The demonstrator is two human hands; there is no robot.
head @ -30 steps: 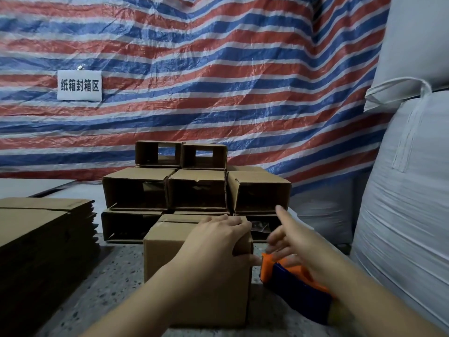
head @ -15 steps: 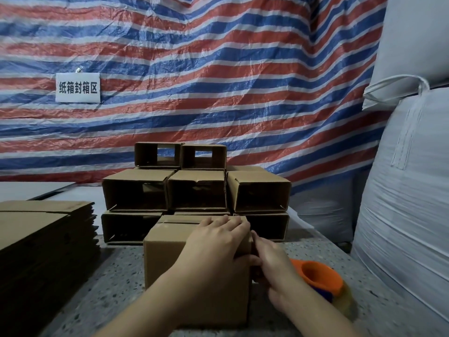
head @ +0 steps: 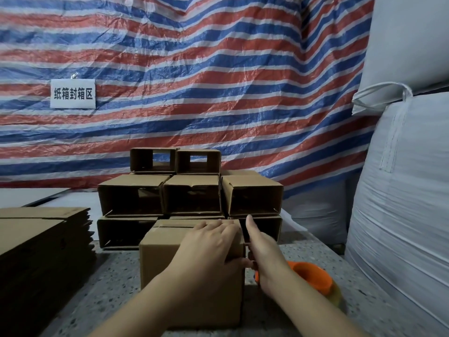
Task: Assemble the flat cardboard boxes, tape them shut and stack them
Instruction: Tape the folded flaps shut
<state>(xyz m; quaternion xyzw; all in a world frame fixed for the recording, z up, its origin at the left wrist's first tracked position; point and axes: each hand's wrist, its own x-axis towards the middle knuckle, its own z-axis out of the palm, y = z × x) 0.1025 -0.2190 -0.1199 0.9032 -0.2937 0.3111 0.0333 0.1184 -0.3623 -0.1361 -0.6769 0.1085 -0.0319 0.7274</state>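
Note:
A brown cardboard box (head: pixel 160 263) stands on the speckled table (head: pixel 114 278) right in front of me. My left hand (head: pixel 209 246) lies flat on its top, the thumb hanging over the right edge. My right hand (head: pixel 264 251) lies against the box's right side with the fingers stretched forward. An orange and blue tape dispenser (head: pixel 312 276) lies on the table just right of that hand, held by nobody. Behind the box, several assembled boxes (head: pixel 192 195) are stacked in three tiers with their open ends toward me.
A pile of flat cardboard blanks (head: pixel 36 239) fills the left side of the table. Large white bulk bags (head: pixel 401 190) crowd the right edge. A red, white and blue striped tarp (head: pixel 218 81) with a small white sign (head: pixel 72 93) hangs behind.
My right hand let go of the tape dispenser, which now lies on the table, and came up against the box's right side, sliding forward. My left hand stayed on top.

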